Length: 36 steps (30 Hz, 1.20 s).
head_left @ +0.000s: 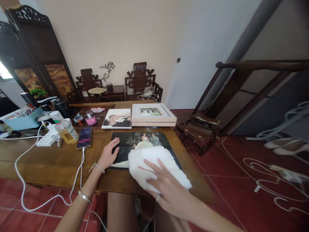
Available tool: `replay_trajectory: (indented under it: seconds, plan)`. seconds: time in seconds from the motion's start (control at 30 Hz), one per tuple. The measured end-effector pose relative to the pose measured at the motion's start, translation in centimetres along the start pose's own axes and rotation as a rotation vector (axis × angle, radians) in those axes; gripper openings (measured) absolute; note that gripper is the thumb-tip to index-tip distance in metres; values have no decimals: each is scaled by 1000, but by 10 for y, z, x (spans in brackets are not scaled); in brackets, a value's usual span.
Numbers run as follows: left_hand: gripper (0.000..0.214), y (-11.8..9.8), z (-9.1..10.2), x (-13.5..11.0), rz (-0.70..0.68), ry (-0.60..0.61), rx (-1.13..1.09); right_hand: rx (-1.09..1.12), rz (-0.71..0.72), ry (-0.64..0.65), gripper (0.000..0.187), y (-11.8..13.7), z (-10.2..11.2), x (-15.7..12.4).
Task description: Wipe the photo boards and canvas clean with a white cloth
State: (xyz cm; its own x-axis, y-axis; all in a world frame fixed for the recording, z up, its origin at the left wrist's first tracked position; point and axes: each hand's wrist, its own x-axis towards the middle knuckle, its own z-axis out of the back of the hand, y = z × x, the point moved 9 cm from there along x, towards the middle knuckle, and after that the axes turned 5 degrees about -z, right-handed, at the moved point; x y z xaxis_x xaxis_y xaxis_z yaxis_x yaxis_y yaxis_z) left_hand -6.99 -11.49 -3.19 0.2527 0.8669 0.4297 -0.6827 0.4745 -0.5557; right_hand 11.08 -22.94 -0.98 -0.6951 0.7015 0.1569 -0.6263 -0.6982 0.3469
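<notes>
**White cloth spread on a photo print, right hand on top**

The white cloth (149, 154) covers the lower right of the photo print (123, 143), which lies flat near the front edge of the tabletop (55, 164). The right hand (166, 187) rests on the cloth, its grip loose and fingers spread. The left hand (111, 153) lies on the print's left side, its grip released.

At the far left, a pale blue box (23, 121) holds pens and other small items. Near it, a clear bottle (66, 132) contains amber liquid, with a white jar (55, 116) just behind. A pink cup (90, 119) stands further back; its contents are too small to tell. A dark pot (109, 86) bears a little tree, on a low stand behind the tabletop.

The tabletop is brown wood. A phone (84, 138) with a white cable plugged in lies near a white power strip (47, 138). Beyond the print are a white-edged picture (117, 118) and a pale frame (169, 113).

Carved chairs (140, 79) stand by the pale wall (116, 35), a folding screen (40, 54) at left. The floor (224, 180) is red tile.
</notes>
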Motion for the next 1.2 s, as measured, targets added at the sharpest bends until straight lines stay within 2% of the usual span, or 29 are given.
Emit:
replay_trajectory:
  seconds: [0.1, 0.27, 0.37, 0.47, 0.73, 0.83, 0.93, 1.1, 1.2]
  plan:
    - [37, 0, 0, 0, -9, 0, -5, -4, -53, -37, 27, -22, 3, 27]
    - [36, -2, 1, -1, -16, -7, -11, -78, -136, -91, 31, -76, 8, 103]
    - [38, -1, 1, -2, -7, -3, -14, -98, -177, -113, 33, -92, 11, 130]
    - [39, 0, 1, -2, -3, -6, -24, -118, -179, -129, 34, -85, 11, 125]
    - [43, 2, -2, -3, 15, 13, -21, -20, -25, -28, 23, -2, -4, 31]
    - [43, 6, -5, -2, 41, 33, -28, 19, 16, 11, 22, 12, -6, 20]
    - [42, 7, -6, -2, 38, 31, -38, 4, 1, -16, 23, 0, -4, 39]
    - [42, 8, -6, -2, 22, 24, -30, -99, -116, -81, 31, -49, 1, 110]
    - [43, 7, -5, -2, 21, 25, -23, -140, -141, -107, 34, -63, 4, 141]
